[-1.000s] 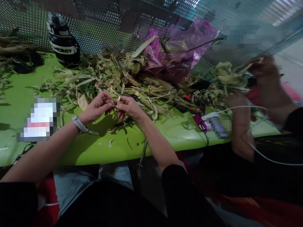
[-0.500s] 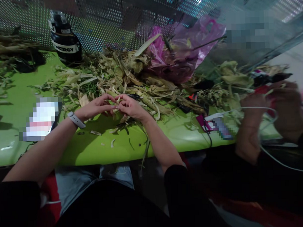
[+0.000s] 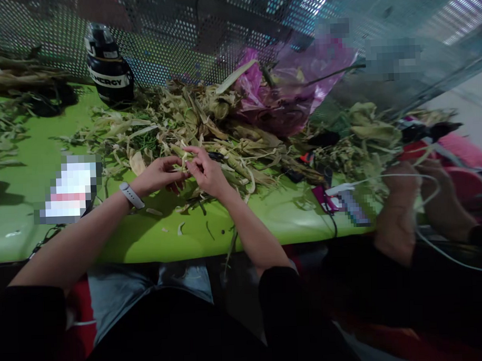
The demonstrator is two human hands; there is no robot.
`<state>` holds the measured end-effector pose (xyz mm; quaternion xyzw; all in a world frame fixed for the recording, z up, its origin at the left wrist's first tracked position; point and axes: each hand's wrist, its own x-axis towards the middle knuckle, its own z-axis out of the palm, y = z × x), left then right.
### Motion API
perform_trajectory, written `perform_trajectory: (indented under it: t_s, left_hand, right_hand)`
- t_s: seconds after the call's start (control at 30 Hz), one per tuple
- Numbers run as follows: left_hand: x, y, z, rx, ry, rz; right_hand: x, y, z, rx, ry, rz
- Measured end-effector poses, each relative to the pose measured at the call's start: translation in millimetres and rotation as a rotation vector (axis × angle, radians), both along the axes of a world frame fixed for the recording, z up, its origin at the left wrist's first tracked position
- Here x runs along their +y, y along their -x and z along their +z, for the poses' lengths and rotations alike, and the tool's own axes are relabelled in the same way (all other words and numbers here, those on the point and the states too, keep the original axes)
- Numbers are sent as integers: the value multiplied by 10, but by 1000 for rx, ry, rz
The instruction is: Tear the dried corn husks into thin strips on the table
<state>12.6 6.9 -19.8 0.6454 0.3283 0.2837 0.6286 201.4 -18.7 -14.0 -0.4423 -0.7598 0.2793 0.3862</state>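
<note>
Centred on a pale strip [image 3: 184, 160], standing roughly upright where the fingertips meet over the green table [image 3: 144, 247]. Reaching in from between eight and nine o'clock with the left hand [image 3: 156, 175]: back mostly upward, thumb and fingers bent toward three, a pale watch band [image 3: 131, 195] around the wrist. Meeting it from four o'clock with the right hand [image 3: 209, 176]: back upward, index finger stretched toward ten, other fingers curled, forearm slanting away between four and five. Cannot tell from the overlapped fingertips which hand grips the strip, or whether both do. Backed at twelve by a heap of dry leaves and stems [image 3: 187, 119]. Flanked at two by a pink plastic bag [image 3: 280, 108], between ten and eleven by a dark bottle [image 3: 113, 93], at nine by a lit phone [image 3: 71, 189]. Well apart at three, neighboured by a co-worker's hands [image 3: 401, 177], close together.
</note>
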Motion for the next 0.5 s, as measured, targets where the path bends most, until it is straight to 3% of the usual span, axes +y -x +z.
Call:
perform_trajectory:
  t_s: [0.27,0.5]
  left_hand:
    - [-29,-29,-9,11,-40,7]
    - [-80,-75,-2,-42,-120,182]
  right_hand:
    - [5,28,-44,84,-7,37]
    - [67,-22,-71,191,-22,-105]
